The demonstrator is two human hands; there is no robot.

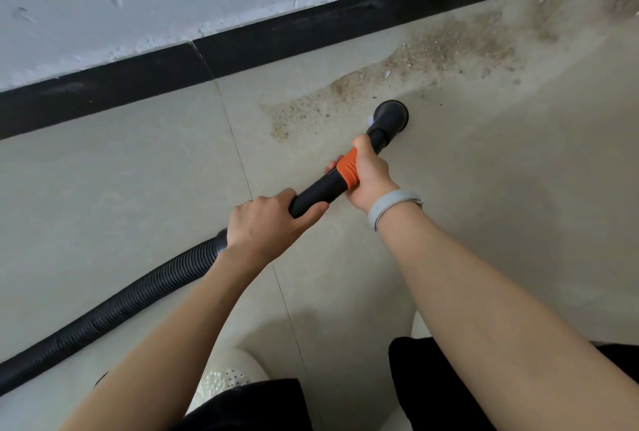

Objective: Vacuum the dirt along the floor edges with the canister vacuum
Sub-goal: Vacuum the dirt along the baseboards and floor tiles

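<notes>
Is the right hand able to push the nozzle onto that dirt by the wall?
Probably yes. The right hand grips the wand just behind the nozzle, which sits on bare floor right beside the dirt. Nothing lies between them, and the left hand steadies the wand near the hose.

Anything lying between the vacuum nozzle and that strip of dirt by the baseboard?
Nothing visible does. The nozzle sits on bare floor tile at the near edge of the dirt, which spreads from there toward the black baseboard. Both the left hand and right hand grip the wand.
</notes>
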